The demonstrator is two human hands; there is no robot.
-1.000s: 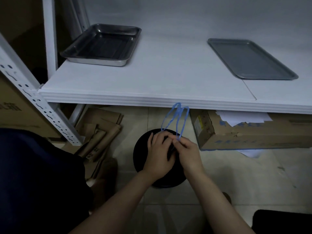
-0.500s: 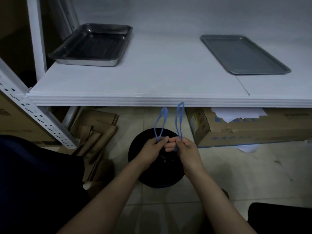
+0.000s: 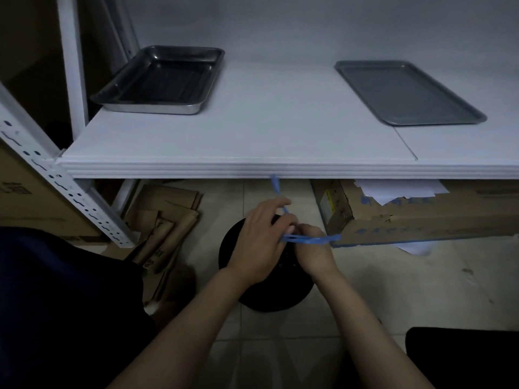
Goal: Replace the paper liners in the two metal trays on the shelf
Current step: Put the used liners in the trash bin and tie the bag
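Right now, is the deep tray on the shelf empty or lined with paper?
Empty: the deep tray shows only its bare dark metal bottom, no paper.

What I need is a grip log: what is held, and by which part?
Left hand and right hand pinch the blue handle loops near their bases.

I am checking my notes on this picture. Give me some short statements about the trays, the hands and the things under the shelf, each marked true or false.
1. The deep tray stands at the left of the shelf. True.
2. The flat tray has a white paper liner in it. False: it shows bare metal, with no paper.
3. The left hand and the right hand both hold the blue straps above the black bin. True.
4. The cardboard box lies on the shelf beside the trays. False: it is on the floor, under the shelf.
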